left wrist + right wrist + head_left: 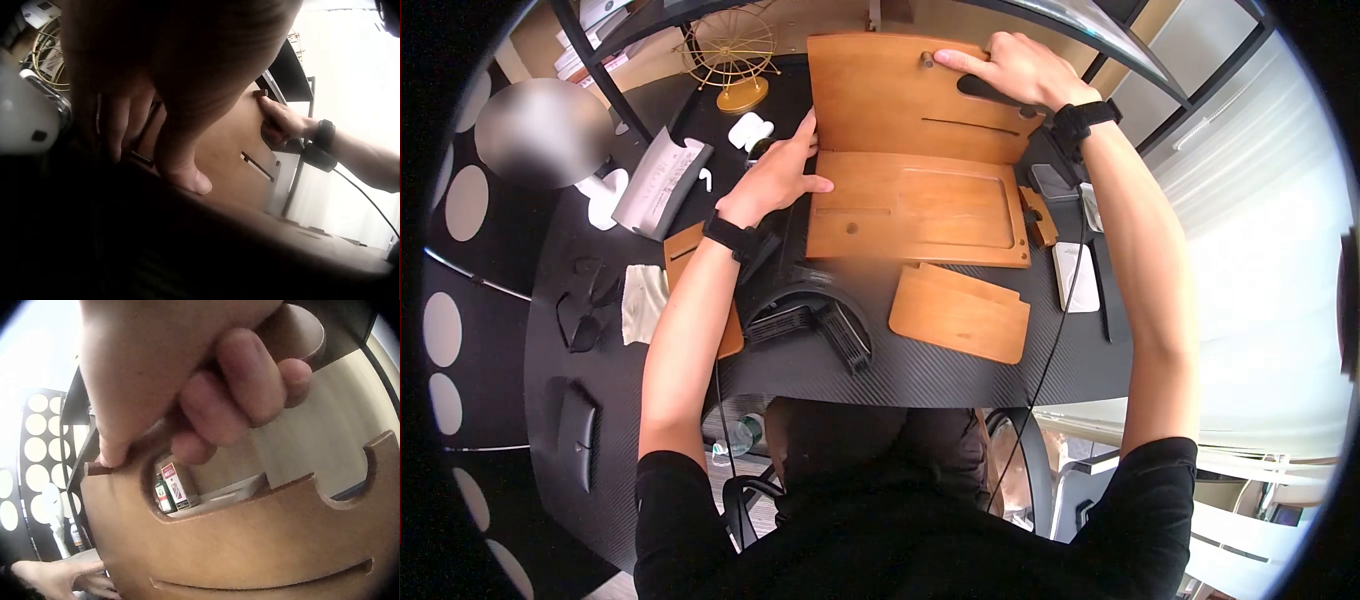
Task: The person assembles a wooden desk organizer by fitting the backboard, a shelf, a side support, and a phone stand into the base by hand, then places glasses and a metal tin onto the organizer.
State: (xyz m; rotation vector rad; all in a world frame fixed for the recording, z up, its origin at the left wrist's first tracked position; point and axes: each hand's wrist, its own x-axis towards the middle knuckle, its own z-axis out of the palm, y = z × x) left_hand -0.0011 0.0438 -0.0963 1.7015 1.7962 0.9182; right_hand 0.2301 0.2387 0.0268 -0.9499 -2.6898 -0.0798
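Observation:
A wooden panel (880,95) stands raised at the back of a flat wooden board (855,195) with shallow recesses. My right hand (1025,68) grips the panel's top edge at its oval cutout. In the right wrist view, curled fingers (228,394) come over the edge by the cutout; the thumb lies near a short round peg (927,60). My left hand (778,180) is at the left side where panel and board meet. Its thumb rests on the flat board, and its other fingers extend along the panel's left edge, partly hidden behind it.
Thin wooden pieces (960,312) and a black curved stand (810,320) lie in front. A white power-bank-like block (1077,277) is at right; glasses (585,310), a cloth (643,303) and a silvery pouch (662,185) are left. A gold wheel ornament (742,92) stands behind. Cables hang from both wrists.

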